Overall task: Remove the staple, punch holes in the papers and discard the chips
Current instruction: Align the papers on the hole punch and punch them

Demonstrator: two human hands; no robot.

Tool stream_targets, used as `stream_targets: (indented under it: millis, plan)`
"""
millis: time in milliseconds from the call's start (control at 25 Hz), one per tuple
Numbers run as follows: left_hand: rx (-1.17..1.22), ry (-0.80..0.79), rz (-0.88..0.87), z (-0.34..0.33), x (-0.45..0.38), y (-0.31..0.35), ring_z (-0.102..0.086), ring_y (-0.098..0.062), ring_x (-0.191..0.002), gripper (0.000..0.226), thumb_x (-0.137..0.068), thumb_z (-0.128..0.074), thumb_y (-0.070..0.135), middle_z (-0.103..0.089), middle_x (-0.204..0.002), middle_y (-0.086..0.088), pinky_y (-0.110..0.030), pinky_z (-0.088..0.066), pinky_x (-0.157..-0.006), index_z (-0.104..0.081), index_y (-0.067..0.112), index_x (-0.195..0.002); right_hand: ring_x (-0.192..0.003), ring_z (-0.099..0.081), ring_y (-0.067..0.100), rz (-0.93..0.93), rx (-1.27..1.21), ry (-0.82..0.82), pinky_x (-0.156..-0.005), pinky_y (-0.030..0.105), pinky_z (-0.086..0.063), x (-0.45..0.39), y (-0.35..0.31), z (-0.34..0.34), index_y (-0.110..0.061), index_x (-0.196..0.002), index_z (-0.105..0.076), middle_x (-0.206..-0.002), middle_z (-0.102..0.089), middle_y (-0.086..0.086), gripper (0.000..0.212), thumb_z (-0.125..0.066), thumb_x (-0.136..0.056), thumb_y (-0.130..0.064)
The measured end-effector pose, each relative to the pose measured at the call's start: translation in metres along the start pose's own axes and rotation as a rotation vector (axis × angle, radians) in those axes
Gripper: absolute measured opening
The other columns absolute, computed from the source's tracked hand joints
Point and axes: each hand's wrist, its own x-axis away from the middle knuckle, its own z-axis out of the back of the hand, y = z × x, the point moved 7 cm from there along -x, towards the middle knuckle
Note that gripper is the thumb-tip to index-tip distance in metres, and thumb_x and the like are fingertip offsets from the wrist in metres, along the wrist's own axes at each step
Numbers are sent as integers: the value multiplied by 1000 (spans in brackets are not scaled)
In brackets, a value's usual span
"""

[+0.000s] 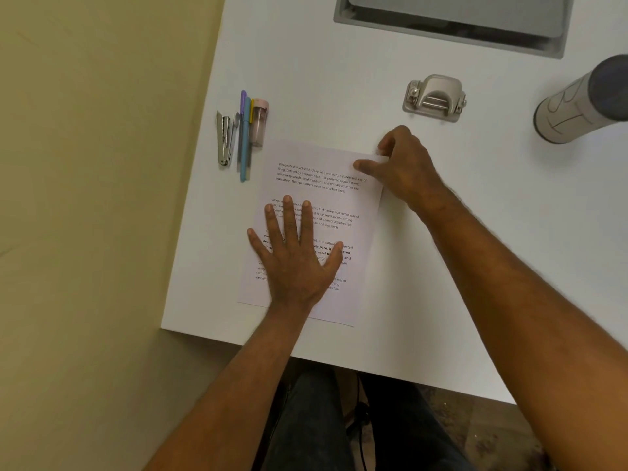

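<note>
Left hand point(295, 256) flat, fingers spread, pressing printed papers point(316, 198) onto white desk point(441, 266). Right hand point(404, 164) pinches papers' top right corner. Hole punch point(434, 98) beyond right hand, apart. Staple remover point(225, 139), pens point(245, 137) left of papers.

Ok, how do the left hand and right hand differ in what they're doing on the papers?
The left hand lies flat with fingers spread on the lower middle of the papers; the right hand is curled at their top right corner, thumb on the sheet, seemingly pinching it. The left hand covers printed text, the right hand mostly sits off the page edge. Both touch the papers.
</note>
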Motion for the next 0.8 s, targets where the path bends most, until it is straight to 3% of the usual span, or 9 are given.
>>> stream_targets:
  millis: [240, 320, 440, 520, 600, 800]
  plan:
    - [-5, 10, -2, -2, 0, -1, -2, -38, -160, 96, -92, -30, 81, -3, -174, -10, -73, -8, -119, -8, 23, -165, -124, -55, 29, -53, 125, -80, -99, 42, -53, 1, 3, -8, -16, -123, -65, -130, -56, 9, 60, -86, -81, -53]
    - [-5, 16, -4, -2, 0, -1, -2, -38, -160, 96, -92, -30, 81, -3, -174, -10, -73, -8, -119, -8, 22, -165, -121, -51, 26, -43, 135, -64, -90, 36, -50, 2, 1, -7, -17, -119, -64, -125, -51, 7, 60, -88, -79, -55]
    - [-1, 16, -5, -3, 0, -1, -2, -38, -160, 96, -92, -30, 81, -3, -174, -10, -73, -7, -119, -9, 22, -165, -94, -62, 19, -80, -111, -26, -70, 34, -55, 5, 5, -4, -20, -104, -51, -106, -60, 0, 52, -92, -79, -41]
    - [3, 17, -7, -3, 0, -1, -2, -38, -160, 96, -92, -30, 81, -4, -174, -10, -73, -7, -119, -9, 22, -165, -97, -73, 22, -168, -342, -66, -76, 43, -67, 12, 15, -9, -20, -105, -48, -113, -67, 6, 48, -90, -84, -28]
    - [3, 18, -7, -3, 0, -1, -2, -38, -160, 96, -92, -30, 81, -4, -174, -10, -73, -6, -119, -10, 22, -165, -100, -77, 26, -219, -425, -87, -78, 48, -69, 19, 25, -16, -17, -112, -52, -123, -69, 11, 41, -86, -89, -20]
    - [4, 16, -7, -4, -1, -1, -2, -38, -160, 96, -92, -31, 81, -4, -174, -10, -73, -6, -119, -10, 22, -165, -95, -78, 24, -194, -491, -57, -61, 32, -67, 21, 33, -17, -17, -121, -53, -120, -71, 11, 42, -83, -92, -13]
